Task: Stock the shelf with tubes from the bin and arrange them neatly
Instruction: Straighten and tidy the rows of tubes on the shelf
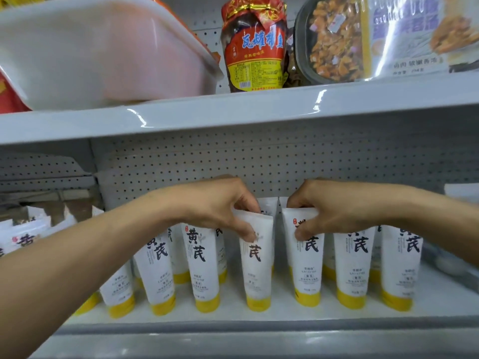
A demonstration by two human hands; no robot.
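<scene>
Student: Grip first. What does each hand hold?

Tutor: The left hand (215, 206) pinches the crimped top of the centre tube (258, 268), thumb on the printed front and fingers curled behind the seal. The right hand (339, 211) pinches the neighbouring tube (308, 270) the same way, with its thumb pressed on the label. Both hands are clamped on their tubes, neither spread open.

Student: How do the two tubes stand?

Tutor: Each stands cap down on its yellow cap, on the lower shelf (233, 317). They are side by side, close but apart, with their labels facing outward.

Student: What surrounds them?

Tutor: They belong to the front row of tubes (202, 260), white with yellow caps, which runs across the shelf to both sides. More tubes stand behind the row. The tubes at the left end (155, 268) lean, while those on the right stand nearly upright. A perforated back panel (259, 156) closes the bay behind them.

Student: And above?

Tutor: On the upper shelf (259, 107) a white bin (90, 53) sits tilted at the left. Beside it is a red-labelled jar (255, 50), then a sealed food tray (344, 37).
</scene>
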